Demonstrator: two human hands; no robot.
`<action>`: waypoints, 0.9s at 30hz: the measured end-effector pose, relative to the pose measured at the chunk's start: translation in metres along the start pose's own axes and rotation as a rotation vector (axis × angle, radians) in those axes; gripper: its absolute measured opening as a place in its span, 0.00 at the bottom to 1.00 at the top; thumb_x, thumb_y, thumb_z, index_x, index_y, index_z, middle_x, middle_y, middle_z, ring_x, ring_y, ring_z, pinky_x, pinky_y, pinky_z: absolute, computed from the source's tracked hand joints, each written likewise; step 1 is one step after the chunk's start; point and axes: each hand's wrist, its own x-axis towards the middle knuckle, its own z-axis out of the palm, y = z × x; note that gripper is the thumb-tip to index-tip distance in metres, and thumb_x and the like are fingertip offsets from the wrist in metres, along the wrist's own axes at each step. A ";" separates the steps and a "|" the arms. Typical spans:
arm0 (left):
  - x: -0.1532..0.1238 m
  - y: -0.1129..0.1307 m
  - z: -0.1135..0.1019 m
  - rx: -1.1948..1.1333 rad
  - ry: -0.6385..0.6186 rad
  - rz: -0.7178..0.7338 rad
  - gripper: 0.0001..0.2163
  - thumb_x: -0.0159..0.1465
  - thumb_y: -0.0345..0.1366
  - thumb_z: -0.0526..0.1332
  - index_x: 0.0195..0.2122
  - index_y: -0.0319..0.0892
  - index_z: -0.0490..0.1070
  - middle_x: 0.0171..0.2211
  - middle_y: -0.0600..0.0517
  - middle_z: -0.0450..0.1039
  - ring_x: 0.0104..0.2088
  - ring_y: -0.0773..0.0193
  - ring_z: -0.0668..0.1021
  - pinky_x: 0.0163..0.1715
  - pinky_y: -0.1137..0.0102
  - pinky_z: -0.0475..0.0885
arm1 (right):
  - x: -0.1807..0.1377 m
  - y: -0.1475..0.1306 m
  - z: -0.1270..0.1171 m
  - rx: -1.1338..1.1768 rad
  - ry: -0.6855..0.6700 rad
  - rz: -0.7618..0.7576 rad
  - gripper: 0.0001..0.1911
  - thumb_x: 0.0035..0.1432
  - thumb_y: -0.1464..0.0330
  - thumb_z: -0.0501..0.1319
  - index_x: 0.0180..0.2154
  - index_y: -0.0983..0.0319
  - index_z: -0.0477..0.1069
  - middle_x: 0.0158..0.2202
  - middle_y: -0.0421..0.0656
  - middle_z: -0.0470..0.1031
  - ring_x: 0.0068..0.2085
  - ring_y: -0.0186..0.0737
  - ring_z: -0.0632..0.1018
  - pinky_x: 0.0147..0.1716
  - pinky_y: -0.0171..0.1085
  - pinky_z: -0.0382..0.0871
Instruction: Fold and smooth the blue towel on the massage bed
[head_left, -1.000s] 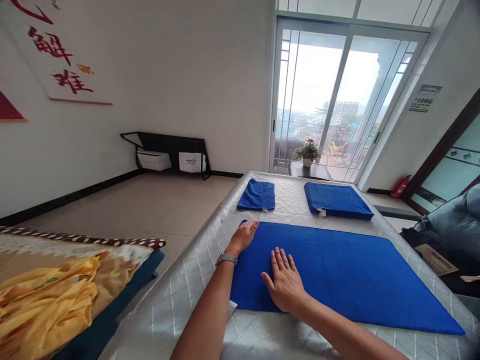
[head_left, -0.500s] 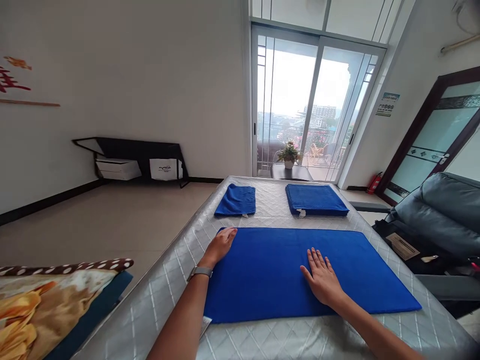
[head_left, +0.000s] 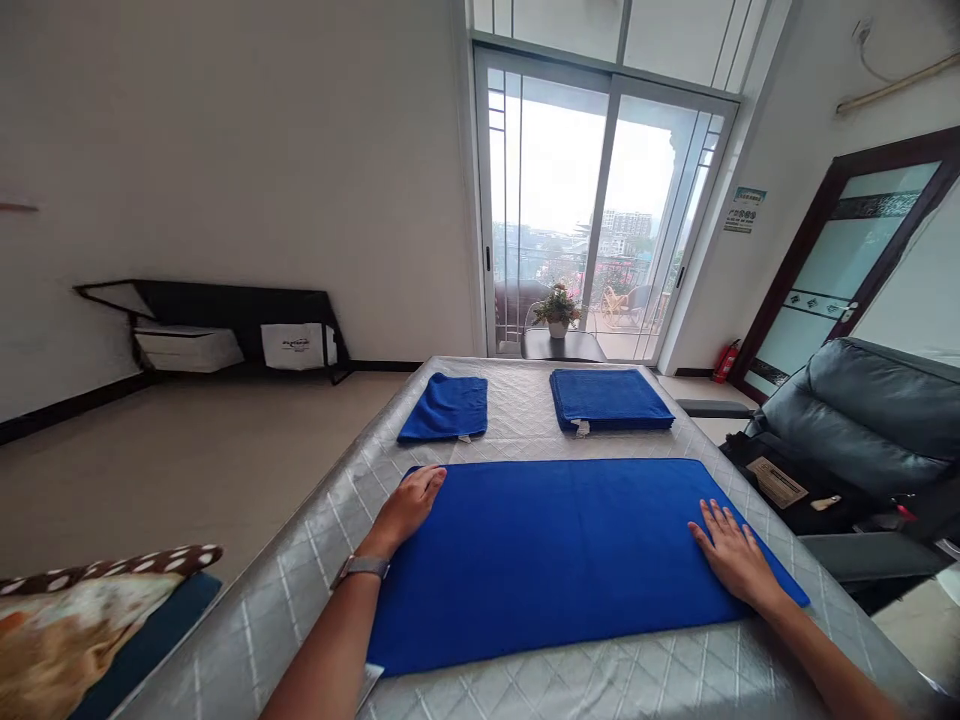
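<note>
A large blue rectangular cloth towel (head_left: 570, 555), spread flat on the silver quilted table (head_left: 525, 420), is pressed at its far left corner by the left hand (head_left: 407, 505) and at its right edge by the right hand (head_left: 735, 555), both laid flat with fingers spread, holding nothing.

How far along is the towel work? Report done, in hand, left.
Done: a small folded towel and a larger folded towel lie at the far end of the table. In hand: the spread towel lies flat, left hand on its far left corner, right hand pressing its right end. Left, likely: folding it.
</note>
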 end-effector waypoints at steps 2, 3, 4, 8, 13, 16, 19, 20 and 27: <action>0.000 -0.001 0.001 0.011 0.007 0.004 0.28 0.70 0.54 0.46 0.53 0.41 0.76 0.58 0.43 0.75 0.61 0.52 0.74 0.64 0.54 0.65 | 0.006 0.018 0.002 0.005 0.009 0.045 0.43 0.67 0.47 0.35 0.73 0.65 0.44 0.75 0.46 0.44 0.74 0.48 0.48 0.71 0.53 0.41; 0.000 -0.001 0.001 0.017 0.011 0.003 0.28 0.70 0.54 0.46 0.53 0.41 0.76 0.58 0.43 0.75 0.61 0.52 0.74 0.64 0.54 0.65 | 0.009 0.025 0.003 0.008 0.020 0.055 0.43 0.67 0.47 0.35 0.73 0.65 0.44 0.75 0.46 0.45 0.74 0.47 0.48 0.71 0.53 0.41; 0.000 -0.002 0.002 0.022 0.014 0.003 0.28 0.69 0.55 0.46 0.53 0.42 0.76 0.58 0.44 0.75 0.61 0.52 0.74 0.64 0.54 0.65 | 0.011 0.031 0.005 0.010 0.034 0.056 0.43 0.67 0.47 0.35 0.73 0.66 0.45 0.75 0.46 0.45 0.74 0.47 0.48 0.71 0.53 0.42; 0.001 -0.007 0.005 0.040 0.011 0.006 0.29 0.68 0.57 0.45 0.52 0.43 0.76 0.58 0.45 0.76 0.61 0.52 0.73 0.65 0.54 0.63 | 0.014 0.044 0.018 -0.012 0.081 0.026 0.42 0.67 0.51 0.34 0.72 0.68 0.48 0.74 0.47 0.48 0.74 0.46 0.49 0.71 0.51 0.42; 0.002 -0.011 0.007 0.062 0.004 0.005 0.29 0.68 0.57 0.45 0.53 0.42 0.75 0.58 0.44 0.75 0.61 0.52 0.73 0.65 0.54 0.63 | 0.013 0.048 0.027 -0.060 0.088 0.017 0.41 0.67 0.56 0.32 0.71 0.72 0.50 0.74 0.48 0.48 0.73 0.45 0.49 0.71 0.47 0.40; 0.001 -0.007 0.006 0.067 -0.003 0.012 0.30 0.69 0.57 0.45 0.55 0.41 0.74 0.59 0.43 0.74 0.62 0.52 0.73 0.66 0.54 0.62 | 0.012 0.047 0.024 -0.048 0.079 0.031 0.41 0.67 0.55 0.31 0.72 0.72 0.49 0.74 0.47 0.48 0.73 0.44 0.49 0.71 0.46 0.40; 0.000 -0.001 0.003 0.076 -0.024 0.006 0.31 0.70 0.56 0.44 0.56 0.39 0.73 0.60 0.41 0.73 0.63 0.52 0.71 0.67 0.55 0.60 | 0.012 0.041 0.015 -0.028 0.077 0.083 0.43 0.67 0.50 0.33 0.72 0.69 0.48 0.75 0.47 0.47 0.73 0.48 0.49 0.71 0.51 0.42; -0.001 0.001 0.002 0.081 -0.027 0.003 0.31 0.70 0.56 0.44 0.56 0.38 0.73 0.60 0.41 0.73 0.63 0.52 0.71 0.67 0.56 0.60 | 0.013 0.036 0.010 -0.027 0.085 0.114 0.44 0.66 0.48 0.33 0.72 0.68 0.48 0.75 0.47 0.46 0.73 0.50 0.49 0.70 0.53 0.42; -0.002 0.008 -0.001 0.119 0.007 0.000 0.29 0.72 0.55 0.43 0.57 0.41 0.73 0.59 0.43 0.74 0.62 0.53 0.73 0.65 0.56 0.63 | 0.004 -0.076 -0.028 -0.026 0.108 -0.042 0.42 0.68 0.49 0.35 0.72 0.68 0.51 0.73 0.50 0.50 0.74 0.51 0.48 0.70 0.54 0.40</action>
